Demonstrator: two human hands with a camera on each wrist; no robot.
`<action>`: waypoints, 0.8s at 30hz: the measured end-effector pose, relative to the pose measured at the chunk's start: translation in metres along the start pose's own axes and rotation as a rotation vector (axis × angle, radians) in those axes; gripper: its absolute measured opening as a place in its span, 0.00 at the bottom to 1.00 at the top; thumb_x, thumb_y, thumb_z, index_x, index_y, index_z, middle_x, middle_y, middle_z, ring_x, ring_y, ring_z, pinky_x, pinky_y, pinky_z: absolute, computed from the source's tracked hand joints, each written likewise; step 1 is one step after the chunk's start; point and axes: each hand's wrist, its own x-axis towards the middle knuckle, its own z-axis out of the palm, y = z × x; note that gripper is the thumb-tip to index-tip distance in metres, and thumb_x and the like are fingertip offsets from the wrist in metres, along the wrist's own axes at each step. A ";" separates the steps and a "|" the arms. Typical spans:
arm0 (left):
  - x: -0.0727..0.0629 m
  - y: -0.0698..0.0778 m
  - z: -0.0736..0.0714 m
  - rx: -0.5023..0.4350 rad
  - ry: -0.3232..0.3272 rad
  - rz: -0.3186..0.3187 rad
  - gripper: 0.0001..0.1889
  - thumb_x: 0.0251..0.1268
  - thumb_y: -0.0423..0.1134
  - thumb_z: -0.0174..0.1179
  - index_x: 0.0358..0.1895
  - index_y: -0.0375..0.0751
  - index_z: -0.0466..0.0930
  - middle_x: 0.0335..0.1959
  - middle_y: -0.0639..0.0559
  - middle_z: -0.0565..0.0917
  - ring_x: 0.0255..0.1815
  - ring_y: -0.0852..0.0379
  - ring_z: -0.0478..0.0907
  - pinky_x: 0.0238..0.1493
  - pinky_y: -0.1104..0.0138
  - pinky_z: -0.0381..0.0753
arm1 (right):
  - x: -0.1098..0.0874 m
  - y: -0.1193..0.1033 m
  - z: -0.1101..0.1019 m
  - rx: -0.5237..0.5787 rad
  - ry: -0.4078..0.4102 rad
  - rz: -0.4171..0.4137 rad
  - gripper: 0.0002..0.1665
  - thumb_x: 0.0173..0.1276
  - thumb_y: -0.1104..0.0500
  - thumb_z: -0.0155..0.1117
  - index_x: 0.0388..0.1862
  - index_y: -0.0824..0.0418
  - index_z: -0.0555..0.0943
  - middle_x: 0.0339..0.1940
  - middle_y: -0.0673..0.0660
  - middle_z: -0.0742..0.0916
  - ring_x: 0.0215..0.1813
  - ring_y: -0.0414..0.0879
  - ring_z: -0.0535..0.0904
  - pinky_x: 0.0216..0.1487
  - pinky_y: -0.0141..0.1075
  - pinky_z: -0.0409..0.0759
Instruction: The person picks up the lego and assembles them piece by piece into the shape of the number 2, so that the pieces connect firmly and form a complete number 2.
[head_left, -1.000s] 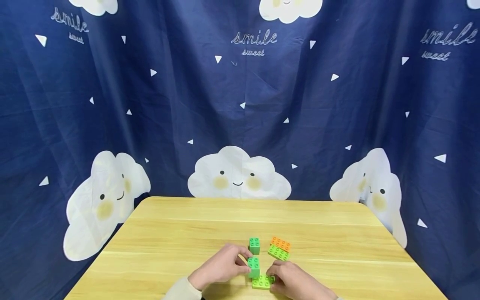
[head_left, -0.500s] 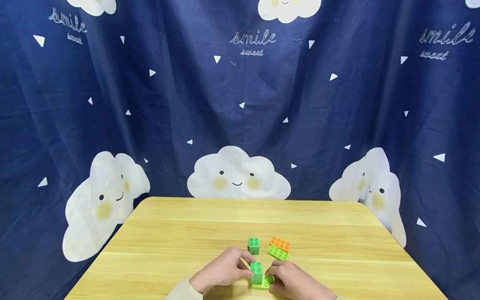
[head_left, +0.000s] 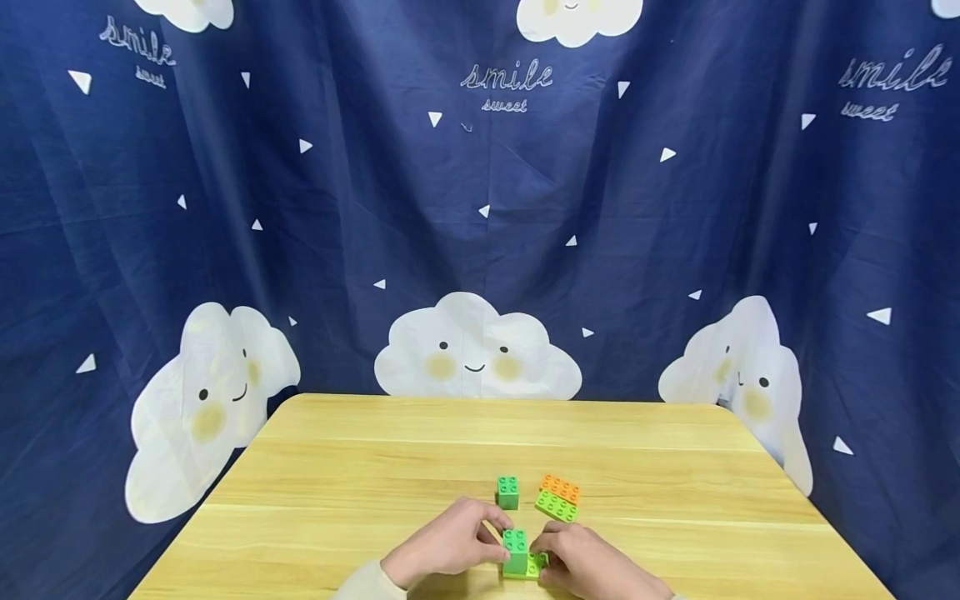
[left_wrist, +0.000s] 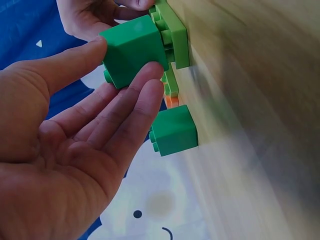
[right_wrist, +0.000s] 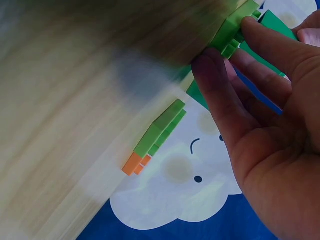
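Note:
My left hand pinches a green building block between thumb and fingers. The block sits over the left end of a flat lime-green building block; in the left wrist view it is slightly tilted against the studs, and I cannot tell whether it is fully seated. At the flat block's other end, my right hand holds it by its edges with thumb and fingers. Part of that flat block is hidden by the green block and my right fingers.
A second green block stands just beyond my hands on the wooden table. To its right lie another flat lime-green block and a flat orange block, side by side. A blue cloud-print curtain hangs behind the table.
My left hand has brought the green block slightly right and toward me, down onto the flat lime-green block's left end. My right hand has stayed in place, holding the flat block.

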 end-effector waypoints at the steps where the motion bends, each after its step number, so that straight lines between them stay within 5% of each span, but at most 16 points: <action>1: 0.000 0.000 0.000 0.001 0.000 0.001 0.15 0.62 0.34 0.73 0.51 0.39 0.87 0.47 0.56 0.88 0.35 0.67 0.86 0.36 0.73 0.84 | 0.000 0.000 0.000 -0.001 0.001 -0.003 0.10 0.67 0.62 0.72 0.46 0.52 0.88 0.36 0.38 0.82 0.34 0.28 0.71 0.35 0.24 0.75; 24: 0.000 0.000 0.001 0.049 0.000 0.019 0.14 0.62 0.33 0.72 0.50 0.40 0.87 0.45 0.58 0.88 0.35 0.68 0.85 0.38 0.74 0.83 | 0.000 0.000 0.000 0.012 0.004 0.002 0.08 0.68 0.62 0.72 0.44 0.51 0.87 0.34 0.40 0.82 0.33 0.29 0.70 0.34 0.24 0.74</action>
